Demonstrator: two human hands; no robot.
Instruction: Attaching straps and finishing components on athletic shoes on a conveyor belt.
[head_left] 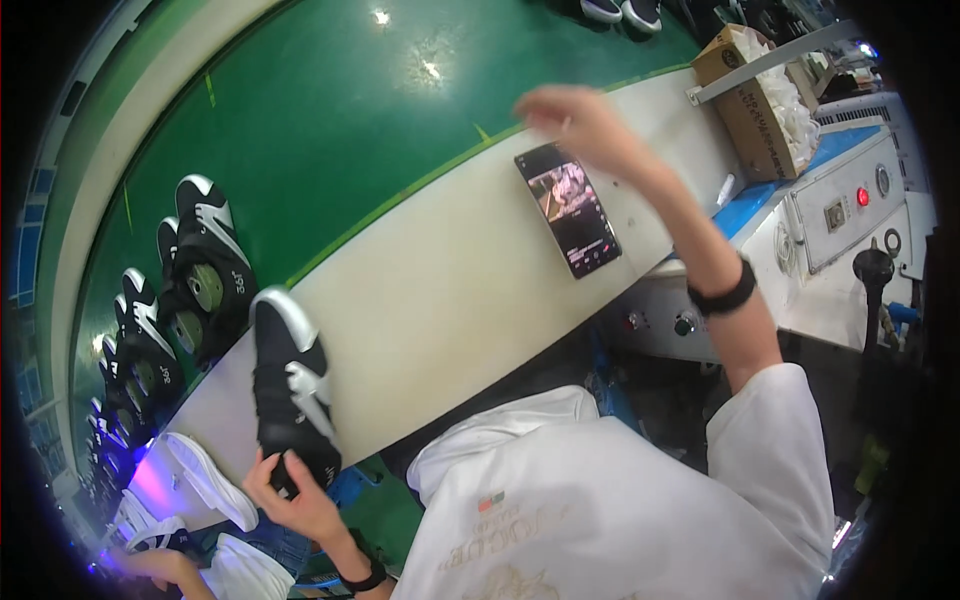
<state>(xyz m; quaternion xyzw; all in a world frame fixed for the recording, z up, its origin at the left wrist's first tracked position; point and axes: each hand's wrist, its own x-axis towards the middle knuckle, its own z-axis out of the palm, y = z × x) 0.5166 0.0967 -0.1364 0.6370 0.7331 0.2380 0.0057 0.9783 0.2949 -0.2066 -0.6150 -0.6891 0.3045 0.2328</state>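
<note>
A black sneaker (288,370) with a white toe and white side trim lies on the pale bench (430,310), its toe pointing away from me. My left hand (296,500) is at its heel, thumb and fingers closed on the collar. Farther right, my right hand (575,118) is raised over the bench's far edge, just past a phone. Motion smears its fingers, so whether it holds anything cannot be made out. The phone (568,210) lies face up with its screen lit, below my right wrist.
Several black-and-white sneakers (208,260) line the green surface (340,120) at left. White soles (205,480) lie by another person's arm (170,565) at lower left. A carton (755,115) of white wrapping and a machine panel (845,205) with a red button stand right.
</note>
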